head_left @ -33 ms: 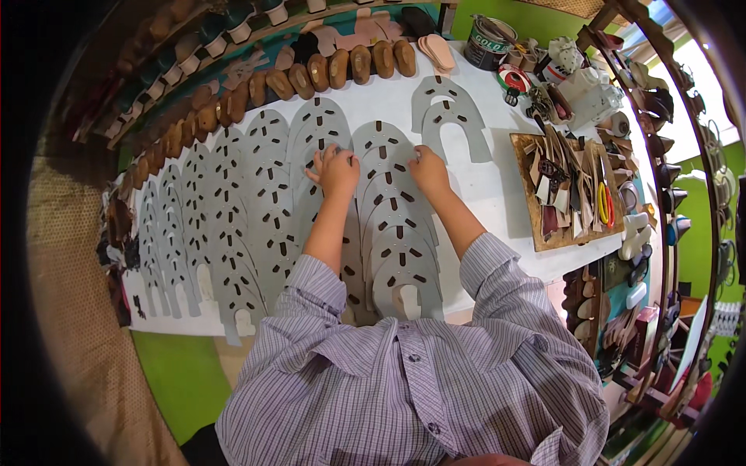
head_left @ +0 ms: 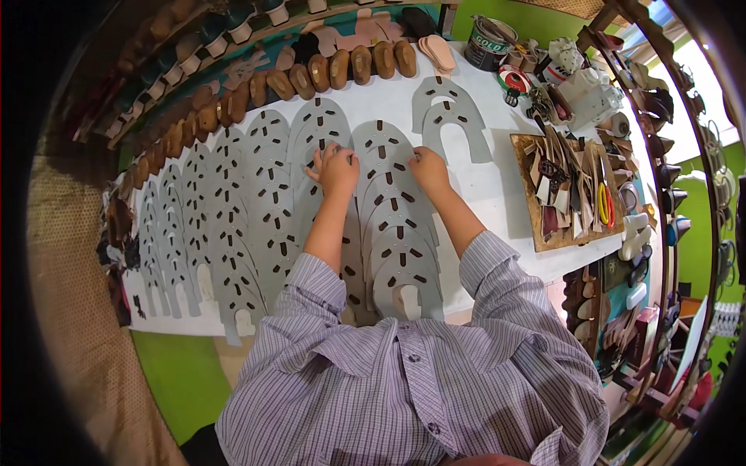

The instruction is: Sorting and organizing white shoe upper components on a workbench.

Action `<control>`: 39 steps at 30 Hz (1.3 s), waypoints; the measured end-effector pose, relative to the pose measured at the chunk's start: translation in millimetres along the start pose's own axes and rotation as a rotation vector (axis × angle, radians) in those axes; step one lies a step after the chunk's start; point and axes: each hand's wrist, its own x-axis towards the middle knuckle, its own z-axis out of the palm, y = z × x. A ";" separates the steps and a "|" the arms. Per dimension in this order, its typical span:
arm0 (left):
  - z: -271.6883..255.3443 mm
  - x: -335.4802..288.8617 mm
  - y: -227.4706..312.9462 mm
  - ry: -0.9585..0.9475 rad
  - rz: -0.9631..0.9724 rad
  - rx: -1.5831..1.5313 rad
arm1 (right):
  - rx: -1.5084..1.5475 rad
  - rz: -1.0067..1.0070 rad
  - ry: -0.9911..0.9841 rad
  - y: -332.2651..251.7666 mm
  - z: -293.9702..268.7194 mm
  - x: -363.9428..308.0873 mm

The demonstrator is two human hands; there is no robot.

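Observation:
A column of overlapping grey U-shaped shoe upper pieces [head_left: 381, 133] with dark slots lies before me on the white-covered table. At its left edge my left hand [head_left: 339, 171] is closed in a pinch, thumb toward the column, the outer fingers fanned over the neighbouring column [head_left: 317, 120]. My right hand [head_left: 428, 169] pinches at the right edge of the same column, fingers curled in. Both pinches meet the edges of one upper piece; the exact contact is small. Two further uppers [head_left: 454, 116] overlap at the far right.
More columns of grey uppers [head_left: 228, 202] spread leftward. Brown shoe lasts [head_left: 339, 68] line the far edge, beside pale insoles [head_left: 437, 53] and a dark can [head_left: 489, 44]. A board with leather scraps [head_left: 528, 194] and yellow-and-red-handled scissors [head_left: 606, 204] lies right. Shelves of shoes [head_left: 660, 147] stand beyond.

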 end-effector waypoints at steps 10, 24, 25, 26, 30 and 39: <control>-17.6 21.7 36.3 0.344 0.299 -0.353 | 0.559 0.059 0.039 2.9 -55.3 27.9; 46.3 -25.6 114.5 -0.335 0.312 0.050 | -0.080 0.136 0.138 124.9 -92.5 5.2; 48.6 -25.8 115.7 -0.305 0.328 0.023 | -0.036 0.151 0.139 122.1 -96.1 4.2; 50.2 -27.4 112.3 -0.277 0.343 0.000 | -0.034 0.152 0.137 113.7 -100.9 1.4; 55.2 -26.0 117.3 -0.281 0.356 -0.018 | -0.069 0.159 0.117 109.2 -109.2 1.4; 40.5 -33.0 124.7 -0.269 0.349 0.177 | -0.323 0.042 0.272 106.5 -103.8 -15.1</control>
